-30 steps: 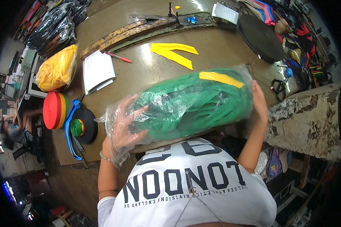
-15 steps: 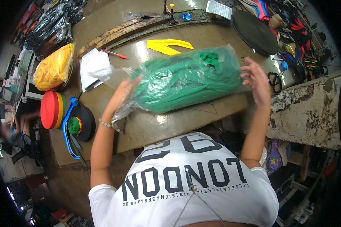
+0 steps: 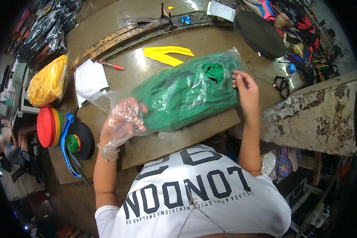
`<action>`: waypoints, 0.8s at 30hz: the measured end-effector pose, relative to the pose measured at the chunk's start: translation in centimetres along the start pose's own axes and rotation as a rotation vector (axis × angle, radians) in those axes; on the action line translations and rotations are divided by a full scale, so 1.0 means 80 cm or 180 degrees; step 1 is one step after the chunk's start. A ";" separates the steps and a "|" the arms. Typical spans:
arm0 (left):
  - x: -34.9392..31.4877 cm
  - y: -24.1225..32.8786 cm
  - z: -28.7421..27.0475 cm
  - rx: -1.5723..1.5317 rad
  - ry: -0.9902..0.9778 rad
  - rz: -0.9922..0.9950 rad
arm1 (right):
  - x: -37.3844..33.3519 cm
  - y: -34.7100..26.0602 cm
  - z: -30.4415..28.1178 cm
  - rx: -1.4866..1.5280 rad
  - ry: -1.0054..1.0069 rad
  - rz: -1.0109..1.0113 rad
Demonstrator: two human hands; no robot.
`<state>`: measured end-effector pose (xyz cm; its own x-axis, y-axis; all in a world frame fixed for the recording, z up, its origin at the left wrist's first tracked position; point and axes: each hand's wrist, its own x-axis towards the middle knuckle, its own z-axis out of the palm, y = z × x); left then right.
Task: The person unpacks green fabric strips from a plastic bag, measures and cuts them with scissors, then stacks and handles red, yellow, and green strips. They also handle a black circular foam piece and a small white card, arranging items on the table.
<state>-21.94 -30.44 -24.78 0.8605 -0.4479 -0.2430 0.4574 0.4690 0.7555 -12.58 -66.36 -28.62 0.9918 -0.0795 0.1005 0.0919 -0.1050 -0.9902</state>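
A clear plastic bag (image 3: 182, 99) packed with green zipper-like strips (image 3: 214, 73) lies slantwise on the table before me. My left hand (image 3: 127, 117) is under the loose, crinkled plastic at the bag's left end, its fingers apart and reaching to the green bundle. That plastic also covers my wrist. At the right end, my right hand (image 3: 246, 85) has its fingers bent against the bag, the tips on the plastic; its thumb is mostly hidden. Beyond the bag lie yellow zipper strips (image 3: 166, 53).
On the left are a notepad (image 3: 89, 79), a red pen (image 3: 111, 65), a yellow bagged bundle (image 3: 47, 81), and rolls of red (image 3: 47, 127) and black tape (image 3: 81, 139). Black scissors (image 3: 281, 85) and a black disc-shaped roll (image 3: 260, 33) lie right. A long metal-edged bar (image 3: 119, 39) crosses the back.
The bag's left end has come nearer to me. My left hand has gone under the loose plastic, and my right hand has closed in on the bag's right end.
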 end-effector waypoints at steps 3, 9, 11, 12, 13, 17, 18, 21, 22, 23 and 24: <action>0.011 -0.008 0.016 0.2813 0.1044 0.0611 | -0.004 0.009 0.004 -0.0235 0.0020 -0.0218; 0.023 -0.006 0.013 0.4740 0.1099 0.1277 | -0.009 0.009 0.013 -0.1178 0.0095 -0.1079; 0.011 -0.003 -0.015 0.4187 0.1331 0.1761 | -0.008 0.010 0.011 -0.1243 0.0034 -0.1095; 0.003 -0.006 -0.032 0.3851 0.1432 0.1990 | -0.008 0.011 0.009 -0.1171 0.0082 -0.1064; -0.006 -0.013 -0.048 0.3073 0.1810 0.1796 | -0.008 0.013 0.007 -0.1102 0.0074 -0.1057; -0.043 -0.046 -0.078 -0.0090 0.2097 0.1452 | -0.011 0.019 0.011 -0.0161 -0.0077 -0.0643; -0.049 -0.051 -0.076 -0.0834 0.1592 0.1426 | -0.011 0.019 0.015 -0.0457 0.0038 -0.0751; -0.051 -0.053 -0.049 0.1079 0.2361 0.0798 | -0.012 0.011 0.026 -0.1167 0.0237 -0.1006; -0.048 -0.050 -0.037 0.2070 0.2410 0.0943 | -0.012 0.006 0.028 -0.1260 0.0284 -0.1086; -0.043 -0.046 -0.026 0.2906 0.2687 0.1261 | -0.012 -0.001 0.030 -0.1355 0.0341 -0.1166; -0.037 -0.040 -0.016 0.3769 0.2846 0.1752 | -0.013 -0.008 0.030 -0.1401 0.0314 -0.1228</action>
<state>-25.68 -29.61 -27.24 0.8996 0.3449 0.2678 -0.0015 -0.6108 0.7918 -13.46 -63.83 -28.33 0.8792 -0.0433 0.4745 0.3776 -0.5442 -0.7492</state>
